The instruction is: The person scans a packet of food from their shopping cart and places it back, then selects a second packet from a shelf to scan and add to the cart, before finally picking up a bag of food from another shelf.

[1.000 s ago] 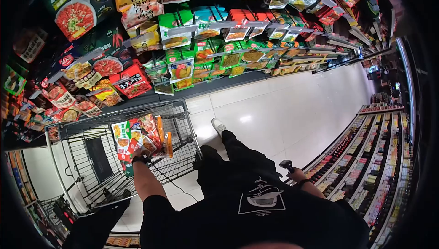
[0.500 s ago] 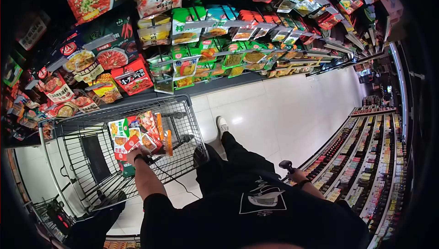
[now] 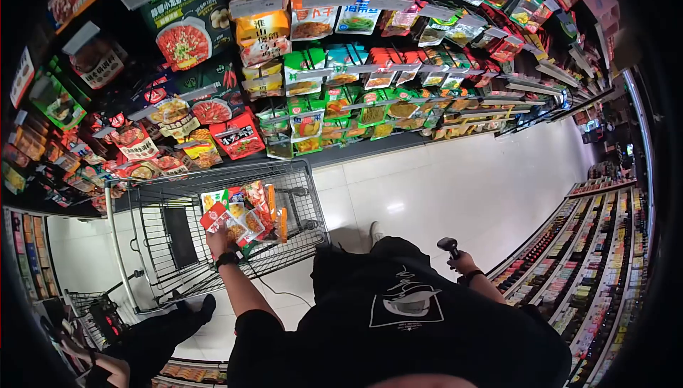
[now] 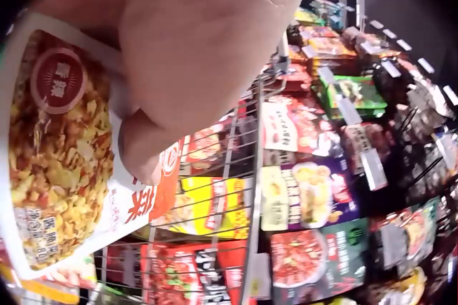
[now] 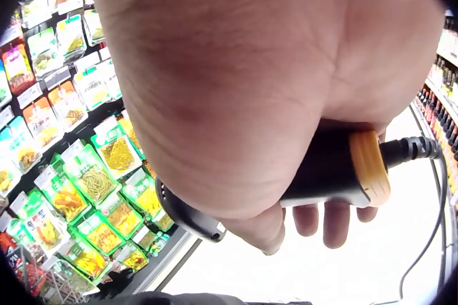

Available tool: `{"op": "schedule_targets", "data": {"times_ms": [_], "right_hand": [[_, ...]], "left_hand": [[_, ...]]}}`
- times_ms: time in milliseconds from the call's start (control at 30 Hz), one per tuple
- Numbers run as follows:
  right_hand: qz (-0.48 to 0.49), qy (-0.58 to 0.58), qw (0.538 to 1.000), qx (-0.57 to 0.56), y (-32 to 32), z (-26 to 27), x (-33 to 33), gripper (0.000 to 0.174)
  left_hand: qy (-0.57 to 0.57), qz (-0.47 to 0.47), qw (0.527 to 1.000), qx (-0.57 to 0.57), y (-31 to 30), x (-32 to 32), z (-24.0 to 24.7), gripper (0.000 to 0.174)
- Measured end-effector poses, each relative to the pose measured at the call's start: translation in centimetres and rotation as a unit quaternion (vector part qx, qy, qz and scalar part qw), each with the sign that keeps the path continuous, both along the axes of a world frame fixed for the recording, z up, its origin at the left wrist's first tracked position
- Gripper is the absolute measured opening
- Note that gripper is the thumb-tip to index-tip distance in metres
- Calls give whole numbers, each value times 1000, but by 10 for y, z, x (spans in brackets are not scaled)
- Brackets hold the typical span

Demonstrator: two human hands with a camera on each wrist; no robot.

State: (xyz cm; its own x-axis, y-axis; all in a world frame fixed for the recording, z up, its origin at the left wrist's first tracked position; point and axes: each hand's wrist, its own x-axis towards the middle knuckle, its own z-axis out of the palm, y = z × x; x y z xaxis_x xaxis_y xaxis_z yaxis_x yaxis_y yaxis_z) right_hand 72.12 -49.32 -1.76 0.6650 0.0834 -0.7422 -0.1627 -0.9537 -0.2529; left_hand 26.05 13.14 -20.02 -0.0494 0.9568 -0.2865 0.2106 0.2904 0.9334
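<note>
Nearest the body, clasps a black scanner [image 5: 322,169] in the right grip [image 5: 250,90], curled tight round the handle, with an orange ring and a black cable [image 5: 429,198] at the butt end and the scanner's head raised above the fist, out to the right of the dark shirt. Further forward, pinches a snack packet [image 4: 57,162] in the left grip [image 4: 200,55] — thumb pressed on the printed front, the rest of the grip behind it. Holds that packet inside the wire shopping cart [image 3: 299,203], toward the cart's near edge, touching or just above a bundle of bright packets [image 3: 256,206] that leans there; cannot tell which. Beside the cart's left corner, a dark trouser leg and shoe [image 3: 171,320] of someone else. Beyond the cart's far edge, racks of hanging pouches [image 3: 320,103] in red, green and orange. Off to the right, across the pale tiled floor [image 3: 455,174], long shelves of bottles [image 3: 597,245].
</note>
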Motion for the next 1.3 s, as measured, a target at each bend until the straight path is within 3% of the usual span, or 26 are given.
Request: {"op": "schedule_targets", "data": {"times_ms": [33, 100, 267, 333, 467, 533, 600, 667, 700, 733, 800, 867, 900, 1033, 1300], "right_hand": [[1, -6, 1000, 11, -9, -14, 6, 26], [5, 1, 1000, 12, -13, -23, 12, 25], [-12, 22, 999, 48, -27, -50, 26, 25], [-22, 33, 998, 51, -35, -61, 35, 25], [-41, 63, 993, 95, -65, -109, 73, 26], [-30, 71, 994, 79, -65, -117, 96, 26], [-21, 78, 992, 96, -71, -143, 126, 24], [-26, 34, 994, 102, -72, -159, 151, 24], [-42, 31, 990, 133, -79, -179, 165, 23], [-58, 32, 990, 122, -69, -161, 173, 22], [-85, 28, 985, 147, -63, -156, 190, 21], [-89, 40, 983, 154, -61, -158, 204, 22], [-97, 49, 982, 158, -62, -157, 211, 22], [-32, 34, 988, 150, -77, -166, 233, 24], [-93, 70, 988, 102, -98, -174, 250, 20]], "left_hand": [[4, 0, 1000, 6, -6, 6, 32, 28], [-87, 40, 991, -93, -22, 27, 108, 31], [-182, 63, 981, -27, -60, 80, 194, 27], [-203, 28, 978, -39, -87, 124, 248, 27], [-153, -116, 981, -24, -121, 196, 263, 24], [-29, -165, 986, -12, -138, 240, 268, 24], [80, -244, 963, 81, -153, 287, 270, 26], [-33, -253, 963, 83, -163, 332, 246, 28], [-31, -251, 967, 33, -171, 356, 252, 28], [-31, -247, 968, -18, -175, 379, 257, 28], [-67, -272, 959, -34, -164, 415, 231, 27], [-102, -251, 962, -16, -166, 457, 242, 28], [-61, -252, 965, -47, -164, 472, 247, 28], [-136, -254, 957, -27, -151, 528, 236, 25], [-166, -247, 954, 23, -99, 600, 217, 22]]}}
